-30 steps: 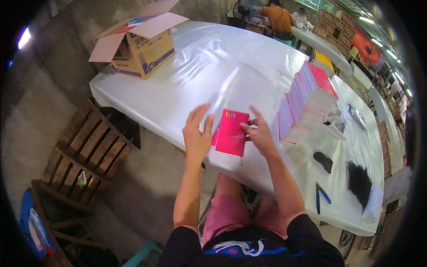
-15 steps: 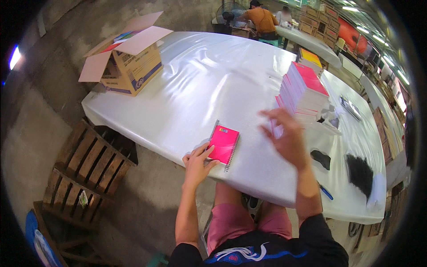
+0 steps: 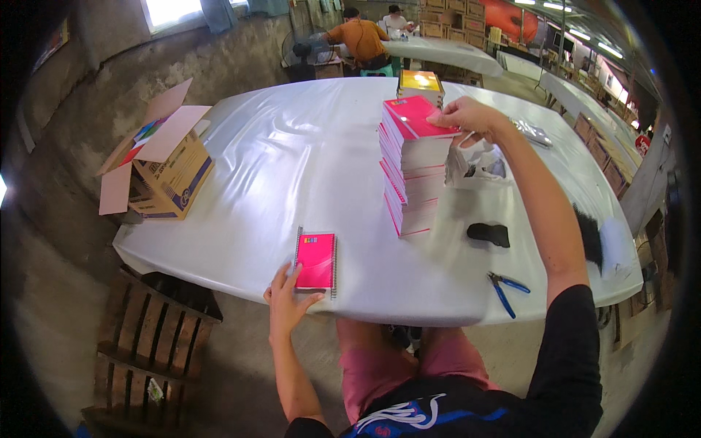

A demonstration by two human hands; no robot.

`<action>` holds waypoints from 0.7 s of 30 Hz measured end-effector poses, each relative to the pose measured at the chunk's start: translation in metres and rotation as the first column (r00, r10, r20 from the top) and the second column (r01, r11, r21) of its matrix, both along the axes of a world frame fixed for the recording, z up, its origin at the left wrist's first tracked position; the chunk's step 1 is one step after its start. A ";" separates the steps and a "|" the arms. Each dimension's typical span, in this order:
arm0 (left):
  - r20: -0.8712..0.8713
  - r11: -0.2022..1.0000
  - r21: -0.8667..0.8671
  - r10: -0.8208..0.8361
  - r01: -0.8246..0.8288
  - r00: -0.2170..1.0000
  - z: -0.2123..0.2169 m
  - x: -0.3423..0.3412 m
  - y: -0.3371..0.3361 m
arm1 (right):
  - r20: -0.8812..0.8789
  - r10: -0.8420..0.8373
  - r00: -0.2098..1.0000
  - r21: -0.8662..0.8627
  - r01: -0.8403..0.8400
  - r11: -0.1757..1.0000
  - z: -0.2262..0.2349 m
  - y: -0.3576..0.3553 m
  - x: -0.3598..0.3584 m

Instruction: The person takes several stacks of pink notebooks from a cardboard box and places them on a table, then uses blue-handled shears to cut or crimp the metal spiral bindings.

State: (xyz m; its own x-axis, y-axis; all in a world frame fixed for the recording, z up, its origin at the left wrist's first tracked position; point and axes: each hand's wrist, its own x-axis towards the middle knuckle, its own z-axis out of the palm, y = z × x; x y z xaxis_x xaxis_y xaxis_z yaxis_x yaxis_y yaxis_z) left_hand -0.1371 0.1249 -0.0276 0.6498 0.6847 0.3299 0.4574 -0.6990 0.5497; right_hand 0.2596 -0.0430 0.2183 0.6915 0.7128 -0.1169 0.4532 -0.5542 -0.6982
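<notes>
A pink spiral notebook lies flat near the table's front edge, wire binding along its left side and a coil on its right. My left hand rests at its lower left corner, fingers spread and touching its edge. Farther off on the right stands a tall stack of pink-covered notebooks. At its top, my right hand pinches the near right corner of the uppermost pink notebook. The underside of that grip is partly hidden.
An open cardboard box stands on the table's left. Behind the stack is a yellow-topped pile. A white plastic bag, a black cloth-like piece and blue-handled pliers lie right. People sit beyond the table.
My right hand has reached forward from mid-air onto the stack's top and taken hold there. My left hand stays by the lying notebook. The whole view has turned right.
</notes>
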 end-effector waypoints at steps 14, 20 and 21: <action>0.067 0.844 0.361 -0.447 0.396 0.892 0.051 0.137 -0.205 | 0.462 0.400 0.792 -0.209 -0.341 0.917 -0.189 -0.160 -0.143; 0.043 0.904 0.338 -0.293 0.262 0.955 0.000 0.166 -0.216 | 0.254 0.131 0.958 0.243 -0.195 0.950 -0.182 -0.238 -0.045; 0.070 0.904 0.353 -0.285 0.243 0.956 0.002 0.169 -0.219 | 0.536 -0.238 0.810 0.211 0.144 0.967 -0.204 -0.254 -0.011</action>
State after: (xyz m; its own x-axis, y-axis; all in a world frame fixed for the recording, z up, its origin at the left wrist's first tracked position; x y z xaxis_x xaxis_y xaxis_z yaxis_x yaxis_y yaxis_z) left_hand 0.0318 -0.0946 -0.0255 0.7336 0.3279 0.5952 0.1770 -0.9378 0.2985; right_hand 0.2484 -0.2969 0.0144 0.7294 0.5355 0.4257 0.6840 -0.5782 -0.4447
